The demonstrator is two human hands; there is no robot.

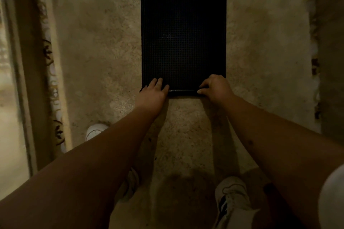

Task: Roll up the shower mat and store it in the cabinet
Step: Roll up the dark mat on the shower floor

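Black shower mat (183, 33), rectangular, with a fine grid texture, lying flat on a mottled beige stone floor (96, 57), its long axis running away from the camera. The near short edge is turned up into a narrow, glossy first fold or roll that shows between the 2 hands; the rest of the mat is unrolled and flat.

Left hand (152, 92) at the near-left corner of the mat: palm down, fingers extended and slightly spread, their tips resting on the mat surface just past the turned edge. Whether the thumb is hooked under the edge cannot be told.

Right hand (214, 87) at the near-right corner: fingers curled down over the turned edge, with the thumb and forefinger pinched on the end of the small roll. Both forearms are bare and reach forward from the lower corners of the view.

Below the hands, 2 light-coloured sneakers stand on the floor: the right sneaker (232, 194) with a dark side marking, the left sneaker (130, 182) largely hidden under the left forearm. A third pale, rounded object (95, 131) sits on the floor near the left forearm; its identity is unclear. Along the left side runs a patterned tile border (51, 72) with dark floral motifs, beside a pale frame (20, 80). The lighting is dim.
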